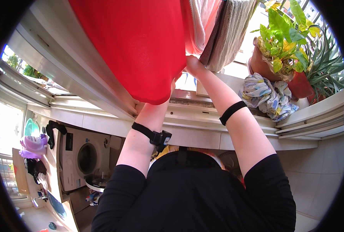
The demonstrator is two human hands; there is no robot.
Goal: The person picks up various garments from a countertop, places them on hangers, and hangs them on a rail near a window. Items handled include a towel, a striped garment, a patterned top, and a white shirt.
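A large red cloth point(137, 52) hangs down from the top of the view, over the window ledge. Most of my left hand point(176, 79) is behind its right edge; only some fingers show, and its grip is hidden. My right hand point(194, 66) is at the same edge, just right of the left one, with its fingers partly hidden by the cloth. Beside my right hand hang a grey towel point(232, 34) and a pink-and-white cloth point(199, 26). A crumpled, patterned white cloth point(269, 95) lies on the ledge to the right.
Potted leafy plants point(285, 43) and a spiky plant point(328, 69) stand at the right by the railing. The sliding window frame point(82, 55) slants across the left. Below left are a washing machine point(86, 158), a purple bottle point(34, 145) and a sink faucet point(38, 198).
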